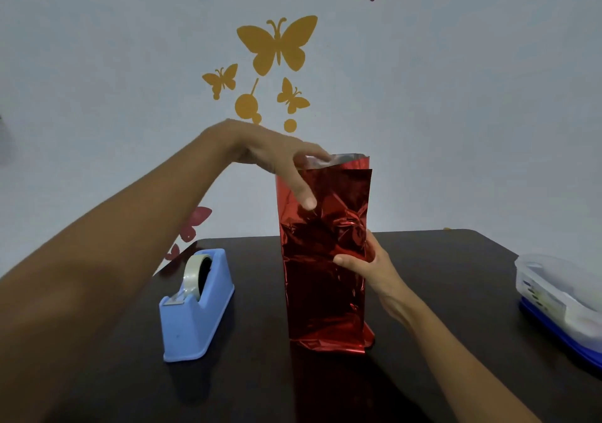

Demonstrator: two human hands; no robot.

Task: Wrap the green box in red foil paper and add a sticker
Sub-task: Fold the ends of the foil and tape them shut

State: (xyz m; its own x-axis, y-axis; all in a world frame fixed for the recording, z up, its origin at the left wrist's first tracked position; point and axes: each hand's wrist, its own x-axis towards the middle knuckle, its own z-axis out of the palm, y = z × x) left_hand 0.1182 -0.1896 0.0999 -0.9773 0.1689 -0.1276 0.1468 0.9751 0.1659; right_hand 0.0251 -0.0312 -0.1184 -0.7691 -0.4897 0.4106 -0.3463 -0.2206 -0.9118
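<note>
Setting: home room. Pale wall (456, 96) with butterfly decals (277, 44); dark bench (439, 259) carrying tape dispenser (195, 308), lidded plastic container (560, 295).

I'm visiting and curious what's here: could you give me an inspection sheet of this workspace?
Surface: dark table.
Job's things: red foil stands upright as a tall sleeve, top open; green box hidden; no sticker seen.
Clutter: blue tape dispenser left of it; plastic container at the right edge.
Hands: left hand rests on the foil's top rim; right hand grips its right side.
Cables: nothing seen.
Surroundings: butterfly decals on a pale wall.
</note>
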